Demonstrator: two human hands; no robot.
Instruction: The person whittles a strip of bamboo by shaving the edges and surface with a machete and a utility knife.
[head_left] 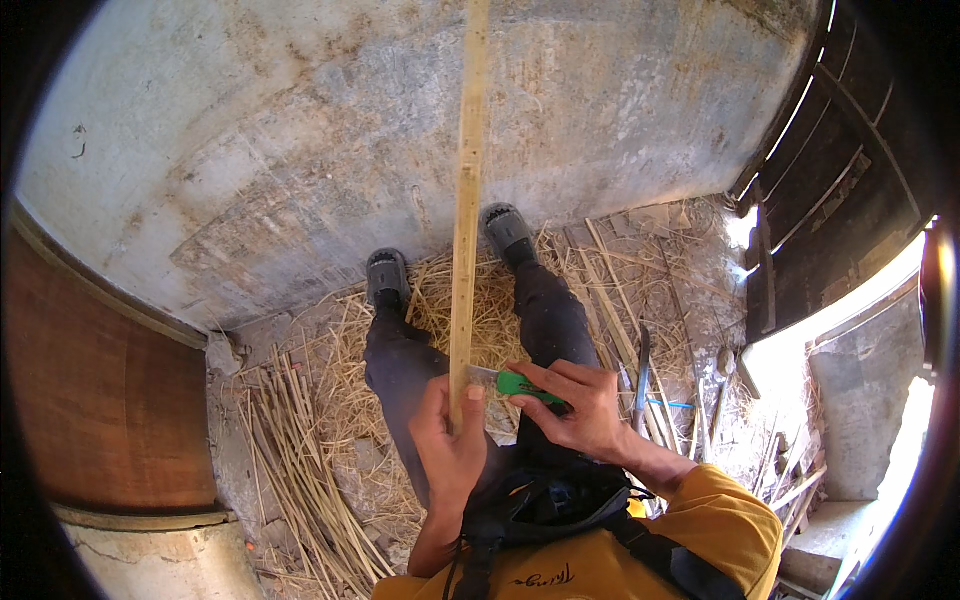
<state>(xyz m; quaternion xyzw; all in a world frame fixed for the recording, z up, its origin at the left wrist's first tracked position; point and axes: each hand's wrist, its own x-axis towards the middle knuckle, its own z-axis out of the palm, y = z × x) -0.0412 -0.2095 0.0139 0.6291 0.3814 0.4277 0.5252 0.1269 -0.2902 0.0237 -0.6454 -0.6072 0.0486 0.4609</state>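
Observation:
A long, pale strip of bamboo or wood (466,190) runs upward from my lap, past my shoes, to the top edge of the head view. Near its lower end my left hand (446,440) is closed around it, thumb along the right side. My right hand (580,405) grips a green-handled utility knife (522,386). Its short metal blade points left and meets the strip's right edge just above my left thumb. Whether the blade has cut into the strip is too small to tell.
Thin strips (290,450) lie bundled on the floor at left, among scattered shavings (350,380). A curved blade tool (642,372) rests right of my leg. A stained wall (330,130) rises ahead; a brown wooden panel (110,380) stands left, dark boards (840,150) right.

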